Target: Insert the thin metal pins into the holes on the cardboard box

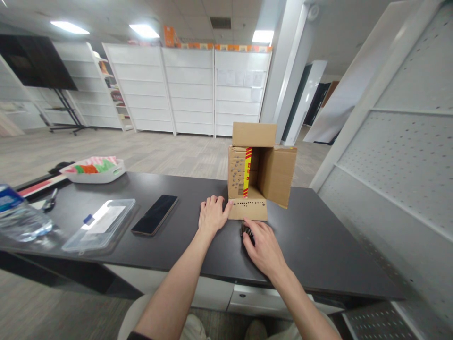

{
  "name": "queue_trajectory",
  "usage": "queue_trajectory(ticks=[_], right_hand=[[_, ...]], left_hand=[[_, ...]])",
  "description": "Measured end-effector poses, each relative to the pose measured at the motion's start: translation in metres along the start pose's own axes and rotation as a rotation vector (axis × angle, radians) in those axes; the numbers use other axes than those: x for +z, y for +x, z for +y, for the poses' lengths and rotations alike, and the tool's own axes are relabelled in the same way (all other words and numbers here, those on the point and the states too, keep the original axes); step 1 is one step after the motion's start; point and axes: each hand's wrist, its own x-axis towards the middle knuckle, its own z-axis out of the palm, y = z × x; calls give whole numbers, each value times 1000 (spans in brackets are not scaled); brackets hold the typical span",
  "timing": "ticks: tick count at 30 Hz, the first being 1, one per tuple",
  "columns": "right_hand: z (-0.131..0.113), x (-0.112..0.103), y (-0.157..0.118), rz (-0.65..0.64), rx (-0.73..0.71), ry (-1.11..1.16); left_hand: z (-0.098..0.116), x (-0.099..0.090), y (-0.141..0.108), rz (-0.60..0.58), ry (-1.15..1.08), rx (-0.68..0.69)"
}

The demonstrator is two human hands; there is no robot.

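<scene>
The cardboard box stands at 12 o'clock from the right hand, on the dark table. Its open side faces the person, and its flaps are spread out. A yellow and red tape strip runs down its front.

The left hand is flat and loose, with nothing in it. Its thumb is at the left edge of the bottom flap.

The right hand has its thumb and fingers around a small, dark, stripy thing at 11 o'clock, just in front of that flap. I can't tell if it is squeezing it.

From the left hand, a black phone lies at 9 o'clock, with a clear plastic case past it. A white basket sits at 10 o'clock.
</scene>
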Motion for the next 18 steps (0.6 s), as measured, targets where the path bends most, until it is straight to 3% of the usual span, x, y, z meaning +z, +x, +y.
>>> queue_trajectory(ticks=[12,18], right_hand=[[0,-1,0,7,0,-10],[2,0,1,112,82,-62]], left_hand=[[-1,1,0,-14,-4,-3],[-1,2,1,-16,15,-14]])
